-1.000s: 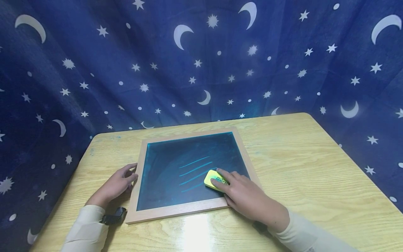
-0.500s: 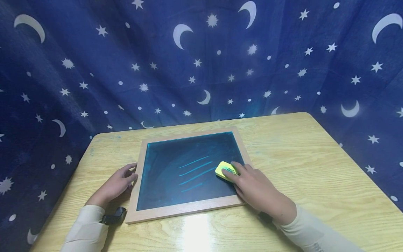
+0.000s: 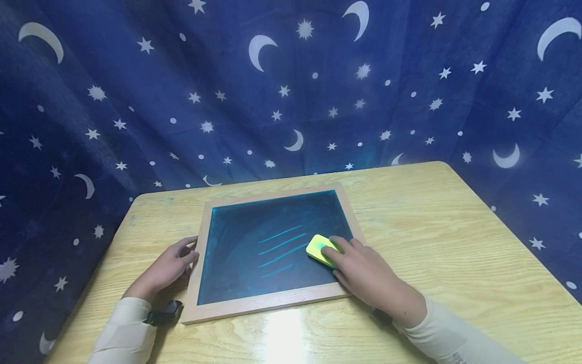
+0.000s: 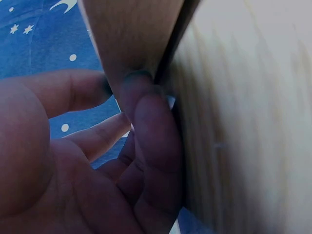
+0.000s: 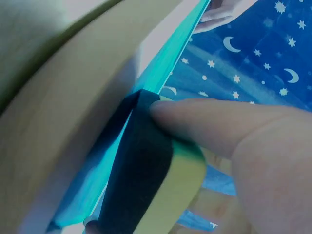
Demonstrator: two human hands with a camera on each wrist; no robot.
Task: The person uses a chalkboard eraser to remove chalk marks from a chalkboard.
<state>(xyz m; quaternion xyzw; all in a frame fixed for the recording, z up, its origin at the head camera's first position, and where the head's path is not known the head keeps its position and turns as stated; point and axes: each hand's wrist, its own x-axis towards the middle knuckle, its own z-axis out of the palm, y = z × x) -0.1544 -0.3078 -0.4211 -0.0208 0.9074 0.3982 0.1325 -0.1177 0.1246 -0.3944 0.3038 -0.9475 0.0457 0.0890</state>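
Note:
In the head view my right hand (image 3: 364, 270) grips a yellow chalkboard eraser (image 3: 320, 248), its dark felt side down on the lower right of a wood-framed chalkboard (image 3: 236, 283). The right wrist view shows the eraser's dark felt (image 5: 139, 165) and yellow top, with a finger pressing its side. Several slanted blue chalk lines (image 3: 283, 257) run across the board just left of the eraser. My left hand (image 3: 164, 265) holds the frame's left edge. In the left wrist view, its bent fingers (image 4: 156, 131) lie against the side of the wooden frame (image 4: 131, 34), close over the table.
The board lies on a light wooden table (image 3: 423, 222) with rounded far corners. Behind and beside it hangs a dark blue curtain (image 3: 227, 65) with white moons and stars. A black strap (image 3: 164, 314) is around the left wrist.
My right hand moved the eraser right and up, then slightly back left. The lowest chalk line lost its right end. My left hand stays at the frame.

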